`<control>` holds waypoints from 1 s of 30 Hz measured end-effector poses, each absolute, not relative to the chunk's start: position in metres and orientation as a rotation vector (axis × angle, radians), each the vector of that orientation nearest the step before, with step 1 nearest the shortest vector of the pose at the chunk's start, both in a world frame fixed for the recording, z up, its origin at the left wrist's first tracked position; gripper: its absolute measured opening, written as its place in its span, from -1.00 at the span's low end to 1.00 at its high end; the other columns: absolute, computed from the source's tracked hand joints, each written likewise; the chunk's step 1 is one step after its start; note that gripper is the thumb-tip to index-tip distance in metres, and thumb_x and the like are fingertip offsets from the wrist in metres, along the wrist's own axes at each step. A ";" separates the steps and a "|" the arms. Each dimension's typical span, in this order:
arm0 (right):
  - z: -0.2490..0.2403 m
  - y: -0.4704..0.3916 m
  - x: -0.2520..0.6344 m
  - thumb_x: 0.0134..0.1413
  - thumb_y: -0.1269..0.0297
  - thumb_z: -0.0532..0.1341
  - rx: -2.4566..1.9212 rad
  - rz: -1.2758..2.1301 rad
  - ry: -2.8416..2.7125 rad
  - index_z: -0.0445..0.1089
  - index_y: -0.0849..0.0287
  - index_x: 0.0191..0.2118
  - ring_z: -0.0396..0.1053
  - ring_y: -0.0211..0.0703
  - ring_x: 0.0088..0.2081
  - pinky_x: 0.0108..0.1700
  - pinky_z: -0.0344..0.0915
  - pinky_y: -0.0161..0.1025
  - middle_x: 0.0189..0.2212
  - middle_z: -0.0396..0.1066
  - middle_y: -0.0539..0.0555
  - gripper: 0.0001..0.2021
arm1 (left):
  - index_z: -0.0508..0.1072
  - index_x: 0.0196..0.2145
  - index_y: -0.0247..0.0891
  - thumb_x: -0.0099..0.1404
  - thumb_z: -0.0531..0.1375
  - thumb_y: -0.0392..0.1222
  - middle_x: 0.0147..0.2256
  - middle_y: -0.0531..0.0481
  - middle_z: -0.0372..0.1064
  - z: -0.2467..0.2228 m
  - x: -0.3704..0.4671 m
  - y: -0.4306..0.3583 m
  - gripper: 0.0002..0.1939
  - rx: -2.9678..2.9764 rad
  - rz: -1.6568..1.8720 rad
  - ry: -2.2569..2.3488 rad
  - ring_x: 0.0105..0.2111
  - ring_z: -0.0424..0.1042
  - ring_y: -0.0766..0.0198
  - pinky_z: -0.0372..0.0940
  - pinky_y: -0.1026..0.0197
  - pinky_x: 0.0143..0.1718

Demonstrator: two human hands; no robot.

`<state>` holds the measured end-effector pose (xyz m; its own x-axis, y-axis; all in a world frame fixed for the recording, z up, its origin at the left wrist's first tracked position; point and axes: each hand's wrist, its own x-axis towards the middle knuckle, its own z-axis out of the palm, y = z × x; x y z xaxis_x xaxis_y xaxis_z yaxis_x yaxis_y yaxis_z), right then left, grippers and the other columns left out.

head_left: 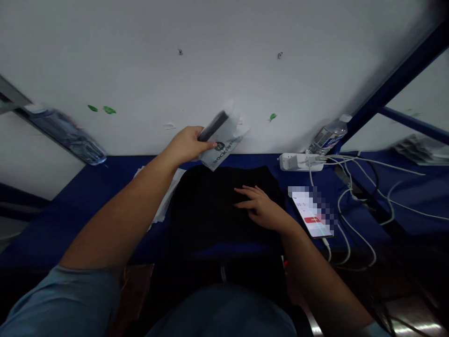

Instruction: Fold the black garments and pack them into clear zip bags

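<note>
A clear plastic pouch (224, 140) with dark lettering and a dark strip inside is pinched between the thumb and fingers of my left hand (191, 146), raised near the wall. Below it a black cloth (210, 210) lies on the blue table (115, 180). My right hand (258, 206) rests on the right part of this cloth with its fingers spread, holding nothing. White sheets or bags (166, 199), partly hidden by my left forearm, stick out at the cloth's left side.
On the right are a lit phone (310, 213), a white power strip (301, 162), tangled white cables (345, 220) and a clear bottle (329, 135). Another bottle (68, 133) leans at the far left. A white wall (224, 61) stands behind the table.
</note>
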<state>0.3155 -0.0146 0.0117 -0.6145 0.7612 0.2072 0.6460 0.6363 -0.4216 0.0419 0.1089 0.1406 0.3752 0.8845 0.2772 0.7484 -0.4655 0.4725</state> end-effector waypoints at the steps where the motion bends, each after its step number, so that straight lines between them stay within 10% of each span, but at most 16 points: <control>1: 0.013 -0.015 0.316 -0.03 0.64 0.16 -1.099 0.466 -2.496 0.54 -0.16 0.03 0.13 0.09 0.37 0.33 0.00 0.40 0.31 0.27 0.03 -0.40 | 0.54 -0.11 -0.25 0.35 0.23 0.04 -0.35 0.00 0.55 0.141 0.040 0.112 -0.68 2.358 0.744 1.450 -0.37 0.52 0.17 0.40 0.16 -0.33; 12: 0.013 -0.016 0.311 -0.05 0.57 0.19 -1.039 0.550 -2.429 0.60 -0.05 -0.07 0.21 0.09 0.33 0.34 0.00 0.36 0.28 0.32 0.10 -0.52 | 0.29 0.26 -0.38 0.36 0.03 -0.41 0.30 -0.29 0.23 0.056 0.051 0.153 -0.48 2.950 0.320 1.278 0.32 0.21 0.03 0.09 -0.07 0.34; 30: 0.011 -0.015 0.312 -0.02 0.54 0.19 -1.060 0.587 -2.467 0.59 -0.04 -0.05 0.18 0.08 0.35 0.36 -0.03 0.32 0.25 0.36 0.08 -0.54 | -0.14 0.44 -0.48 0.50 -0.07 -0.08 0.44 -0.38 -0.24 0.040 0.051 0.147 -0.31 2.760 0.111 1.257 0.44 -0.18 -0.03 -0.14 -0.07 0.41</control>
